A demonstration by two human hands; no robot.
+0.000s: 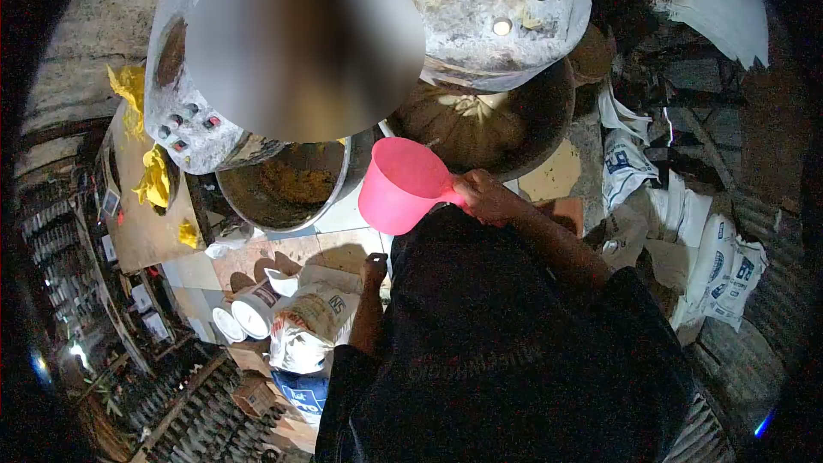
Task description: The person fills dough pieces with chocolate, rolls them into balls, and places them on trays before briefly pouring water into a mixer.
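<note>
A pink plastic dipper [403, 187] is held up in front of my body, with my right hand [487, 197] closed around its handle. Its round mouth faces up and toward the machines; what is inside cannot be made out. Behind it, a large metal bowl [549, 124] sits under a flour-dusted machine head [506, 43]. To the left stands a second metal bowl [296, 197] with a yellowish-brown crumbly mass in it. My left hand [375, 267] hangs low beside my dark shirt, its fingers curled in, near a printed sack [321, 313]; whether it holds anything is too small to tell.
White buckets [251, 317] stand by the sack, with a blue-and-white bag [302, 394] below. A wooden board [141, 223] with yellow plastic [153, 178] lies at the left. Several white printed sacks [729, 274] are piled at the right. A large blurred patch hides the upper middle.
</note>
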